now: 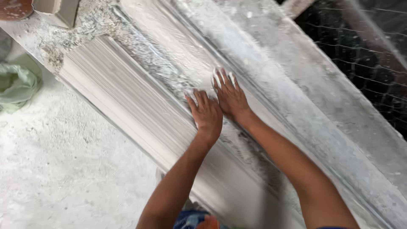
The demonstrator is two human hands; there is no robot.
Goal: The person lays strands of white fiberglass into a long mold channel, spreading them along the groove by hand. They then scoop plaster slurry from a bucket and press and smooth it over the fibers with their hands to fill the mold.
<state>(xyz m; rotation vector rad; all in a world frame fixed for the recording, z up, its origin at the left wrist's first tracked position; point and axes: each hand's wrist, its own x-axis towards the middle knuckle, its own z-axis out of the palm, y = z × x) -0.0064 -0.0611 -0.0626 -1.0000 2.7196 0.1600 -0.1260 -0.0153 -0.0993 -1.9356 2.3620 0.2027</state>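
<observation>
A long white plaster moulding [140, 97] with grooved ridges runs diagonally from upper left to lower right. My left hand [206, 112] lies flat on its wet central channel, fingers together and pointing up-left. My right hand [230, 96] rests just beside it, slightly farther up, fingers spread and coated in white plaster. Both palms press against the surface and hold nothing. A patch of rough, crumbly plaster [85, 32] lies at the moulding's upper end.
A plaster-spattered floor [55, 161] spreads to the left, with a crumpled green bag [17, 87] at the left edge. Dark wire mesh [364, 55] fills the upper right beyond the bench's dusty grey edge [330, 110]. A reddish object [12, 7] sits in the top left corner.
</observation>
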